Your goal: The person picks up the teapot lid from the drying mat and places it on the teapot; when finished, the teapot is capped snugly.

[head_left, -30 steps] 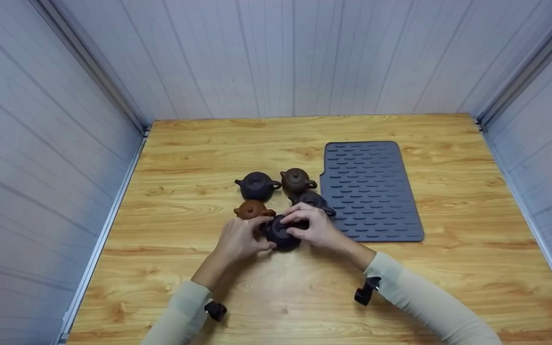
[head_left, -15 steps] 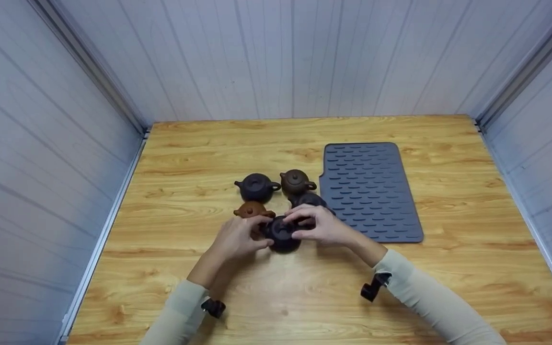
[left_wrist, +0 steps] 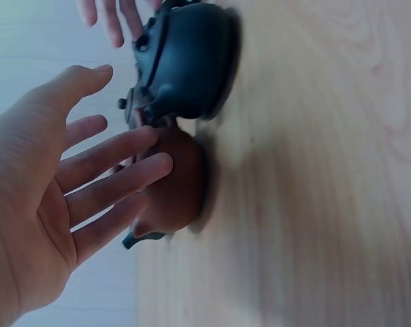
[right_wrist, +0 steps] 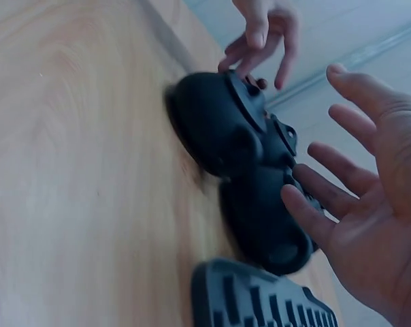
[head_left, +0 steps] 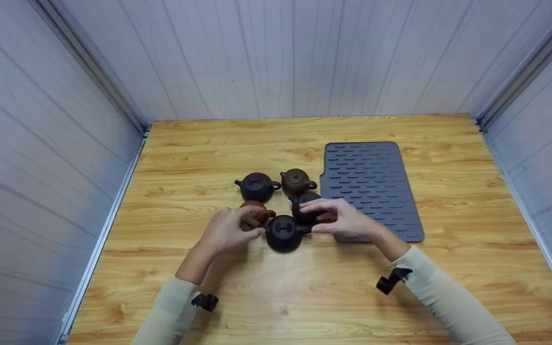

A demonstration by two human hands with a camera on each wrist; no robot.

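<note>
A black teapot point(head_left: 283, 235) stands nearest the person, its lid on and its handle to the right. My left hand point(head_left: 230, 229) hovers at its left with fingers spread, overlapping the reddish-brown teapot point(left_wrist: 175, 180) in the left wrist view. On the other side, my right hand point(head_left: 345, 219) is held with relaxed fingers over a second dark teapot point(head_left: 304, 208), which it partly hides. Neither hand grips anything. Farther back stand another black teapot point(head_left: 257, 187) and a small brown teapot point(head_left: 295, 181) with a round lid knob.
A grey ridged mat point(head_left: 364, 177) lies to the right of the teapots, its near left corner close to the second dark teapot. The wooden table point(head_left: 185, 158) is bounded by a pale back wall point(head_left: 266, 57) and side panels.
Both hands have drawn away from the front black teapot, the left hand leftward and the right hand rightward. The right fingers have left its lid. The teapots stay in place.
</note>
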